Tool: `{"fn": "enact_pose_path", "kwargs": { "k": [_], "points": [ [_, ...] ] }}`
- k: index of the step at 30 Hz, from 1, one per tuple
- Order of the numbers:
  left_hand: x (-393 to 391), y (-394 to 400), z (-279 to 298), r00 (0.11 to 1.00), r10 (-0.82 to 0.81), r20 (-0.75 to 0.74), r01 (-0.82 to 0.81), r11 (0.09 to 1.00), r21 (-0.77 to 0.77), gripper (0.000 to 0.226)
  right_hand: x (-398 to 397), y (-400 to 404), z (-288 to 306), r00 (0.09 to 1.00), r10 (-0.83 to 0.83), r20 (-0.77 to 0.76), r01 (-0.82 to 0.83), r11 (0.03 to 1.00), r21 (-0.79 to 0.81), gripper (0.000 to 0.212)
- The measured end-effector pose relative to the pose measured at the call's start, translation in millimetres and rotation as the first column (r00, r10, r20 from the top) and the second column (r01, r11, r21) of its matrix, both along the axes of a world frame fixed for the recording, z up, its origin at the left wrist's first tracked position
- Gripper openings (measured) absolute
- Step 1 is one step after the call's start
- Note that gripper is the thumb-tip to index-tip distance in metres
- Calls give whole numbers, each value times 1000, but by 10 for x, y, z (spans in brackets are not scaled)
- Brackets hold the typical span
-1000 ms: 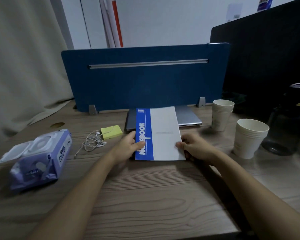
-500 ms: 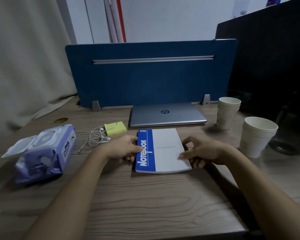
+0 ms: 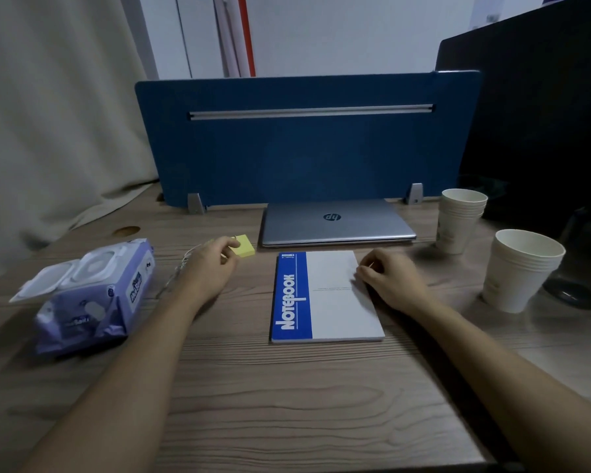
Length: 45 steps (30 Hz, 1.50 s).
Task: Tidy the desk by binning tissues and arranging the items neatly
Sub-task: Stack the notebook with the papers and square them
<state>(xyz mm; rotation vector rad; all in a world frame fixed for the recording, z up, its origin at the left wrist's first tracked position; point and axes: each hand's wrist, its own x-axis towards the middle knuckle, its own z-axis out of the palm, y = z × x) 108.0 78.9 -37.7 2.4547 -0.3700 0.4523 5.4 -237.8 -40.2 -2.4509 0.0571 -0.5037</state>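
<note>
Head view: my left hand (image 3: pixel 212 268) curls over the sticky notes (image 3: pixel 242 246), fingertips touching the pad; whether it pinches, I cannot tell. Earphone cord (image 3: pixel 176 273) lies beneath that wrist; lifting may snag it. My right hand (image 3: pixel 388 281), loosely curled and empty, rests at the notebook (image 3: pixel 325 298) edge, cups (image 3: pixel 519 271) close beside: knock risk.

Two hands: left (image 3: pixel 209 268) and right (image 3: pixel 391 285). One notebook (image 3: pixel 335 298). One closed laptop (image 3: pixel 336 221). One pad of yellow sticky notes (image 3: pixel 244 247). One pack of wipes (image 3: pixel 93 295). Two stacks of paper cups, far stack (image 3: pixel 459 220) and near stack (image 3: pixel 521 271) (cups per stack too close-nested to count). One set of white earphones (image 3: pixel 181 268), mostly hidden. One blue divider (image 3: pixel 304 148).
</note>
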Motion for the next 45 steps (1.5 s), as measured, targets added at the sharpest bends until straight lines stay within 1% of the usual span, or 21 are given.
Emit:
{"fn": "enact_pose_path", "kwargs": {
  "k": [2,4,10,12,16,21,23,25,27,28,30,33,36,38,45],
  "points": [
    [97,95,-79,999,35,37,-38,995,87,34,87,11,-19,1000,-13,21,13,1000,2,9],
    [183,127,-132,998,51,44,-58,984,168,41,171,19,-26,999,-27,25,27,1000,4,10],
    [448,75,-149,986,165,-34,-146,939,310,65,338,0,-17,999,-26,34,27,999,-22,9],
    [532,79,-150,982,178,-58,-149,933,328,72,386,-11,-11,999,-24,36,25,1000,-16,9],
    [670,94,-150,981,174,-81,-138,934,330,80,470,-46,-28,998,-33,53,30,998,59,7],
    [605,121,-121,988,153,-26,-138,941,308,85,479,-82,-57,998,-14,56,6,990,144,6],
    [520,148,-77,987,157,11,-155,955,254,88,483,-94,-64,998,-18,61,7,983,186,7],
    [419,195,-3,990,133,53,-138,986,93,86,482,-104,-71,998,-20,67,4,973,231,7],
    [297,204,66,997,23,68,-16,995,-95,80,474,-117,-77,997,-29,73,8,962,272,8],
    [222,169,97,995,-48,83,60,988,-144,79,464,-126,-78,996,-35,76,11,955,296,8],
    [62,7,129,983,-160,89,173,972,-160,77,457,-143,-79,995,-54,80,22,936,351,8],
    [-152,-377,104,957,-286,38,288,954,-84,83,428,-166,-74,994,-78,78,41,918,395,9],
    [-276,-706,42,934,-354,-54,358,928,102,90,391,-172,-73,993,-82,85,40,912,409,9],
    [-290,-804,-6,929,-362,-73,369,909,194,93,370,-170,-72,993,-82,90,38,908,417,11],
    [-146,-655,-83,937,-327,-126,350,891,289,91,347,-162,-72,997,-50,56,24,918,395,11]
  ]
}}
